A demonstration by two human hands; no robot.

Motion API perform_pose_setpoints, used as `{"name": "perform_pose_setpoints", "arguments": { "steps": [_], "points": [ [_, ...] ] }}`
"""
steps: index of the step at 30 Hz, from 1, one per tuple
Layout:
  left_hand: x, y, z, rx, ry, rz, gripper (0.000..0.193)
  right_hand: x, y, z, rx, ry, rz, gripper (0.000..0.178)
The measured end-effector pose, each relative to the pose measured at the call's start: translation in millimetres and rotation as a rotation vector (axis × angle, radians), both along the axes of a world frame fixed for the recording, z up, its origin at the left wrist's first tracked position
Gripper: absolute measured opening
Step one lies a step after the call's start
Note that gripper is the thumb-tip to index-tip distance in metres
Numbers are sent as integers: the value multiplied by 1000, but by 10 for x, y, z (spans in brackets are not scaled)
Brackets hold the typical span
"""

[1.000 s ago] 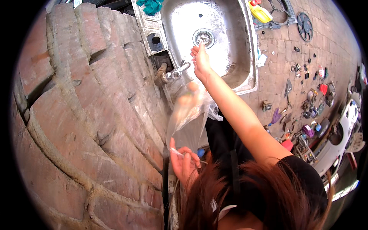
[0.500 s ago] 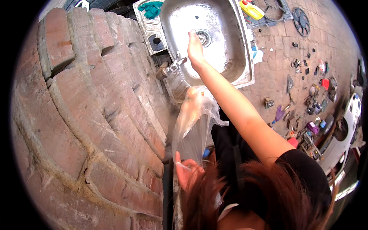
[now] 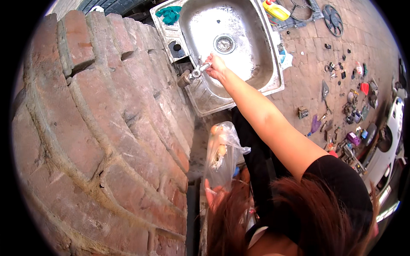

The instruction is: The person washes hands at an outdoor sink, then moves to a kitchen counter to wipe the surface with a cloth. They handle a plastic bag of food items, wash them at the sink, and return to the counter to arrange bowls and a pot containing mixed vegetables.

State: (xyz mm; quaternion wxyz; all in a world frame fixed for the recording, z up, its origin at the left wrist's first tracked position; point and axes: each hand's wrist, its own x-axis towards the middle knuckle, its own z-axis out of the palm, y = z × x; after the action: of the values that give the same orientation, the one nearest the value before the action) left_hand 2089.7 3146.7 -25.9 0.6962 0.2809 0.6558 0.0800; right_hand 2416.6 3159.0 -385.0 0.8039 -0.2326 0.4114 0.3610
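My right hand point(image 3: 216, 66) reaches over the steel sink point(image 3: 256, 79) and its fingers close on the spout end of the metal tap point(image 3: 197, 73). Below the sink, near my body, my left hand point(image 3: 213, 194) grips one end of a clear plastic bag point(image 3: 234, 143). Inside the bag are rounded orange-brown pieces point(image 3: 221, 149) whose kind I cannot make out. Hair partly covers the left hand. No water shows at the spout, and the round drain point(image 3: 224, 43) lies bare in the basin.
A brick wall point(image 3: 98, 115) fills the left side. A teal cloth point(image 3: 169, 15) lies on the sink's corner. To the right, a yellow bottle point(image 3: 276, 10), a black fan wheel point(image 3: 333, 20), a white car bumper point(image 3: 390, 132) and several loose parts are on the paved ground.
My right hand has moved back from above the drain and closed on the tap. The bag has dropped away from the sink edge towards my body, its contents now lower.
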Motion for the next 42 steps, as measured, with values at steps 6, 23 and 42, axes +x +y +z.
{"name": "perform_pose_setpoints", "arguments": {
  "steps": [6,23,42],
  "points": [
    [-83,-31,-94,7,15,7,65,-4,0,257,-50,-76,52,12],
    [-572,-24,-266,-109,-40,-62,67,151,225,1296,-370,-893,432,65],
    [-239,-79,-190,0,5,-66,56,17,1,410,-93,-56,58,23]
  ]
}}
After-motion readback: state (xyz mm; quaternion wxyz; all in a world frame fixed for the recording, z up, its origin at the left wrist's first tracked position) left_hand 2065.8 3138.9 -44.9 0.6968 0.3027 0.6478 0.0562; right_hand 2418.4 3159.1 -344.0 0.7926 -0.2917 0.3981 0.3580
